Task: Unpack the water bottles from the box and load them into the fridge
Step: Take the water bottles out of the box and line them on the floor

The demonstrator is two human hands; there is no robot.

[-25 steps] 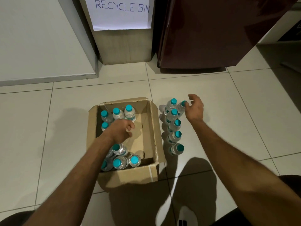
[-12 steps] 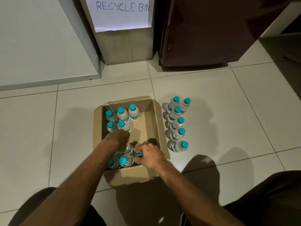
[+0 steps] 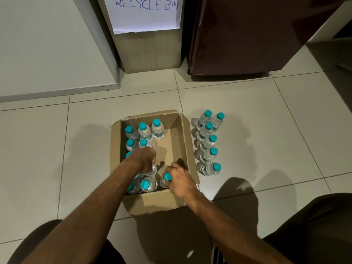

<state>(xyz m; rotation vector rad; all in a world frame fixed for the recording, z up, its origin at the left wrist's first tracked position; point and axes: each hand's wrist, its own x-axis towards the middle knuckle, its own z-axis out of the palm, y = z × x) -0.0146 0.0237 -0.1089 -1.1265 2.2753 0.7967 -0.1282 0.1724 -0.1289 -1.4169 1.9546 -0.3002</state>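
An open cardboard box (image 3: 187, 149) sits on the tiled floor and holds several clear water bottles with teal caps (image 3: 145, 131). My left hand (image 3: 143, 159) reaches into the box and grips a bottle (image 3: 152, 169) whose cap it hides. My right hand (image 3: 179, 180) is at the box's near right corner, with fingers curled round a bottle by its teal cap (image 3: 167, 176). Several more bottles (image 3: 208, 143) stand in a row on the floor just right of the box. The dark red fridge (image 3: 247, 35) stands beyond, its door closed.
A cardboard bin (image 3: 150, 48) with a paper sign reading RECYCLE BIN stands left of the fridge. A white cabinet panel (image 3: 47, 44) fills the upper left. My knees are at the bottom corners of the view.
My right hand left the floor row and came down into the box's near right corner onto a bottle. My left hand moved nearer in the box onto another bottle.
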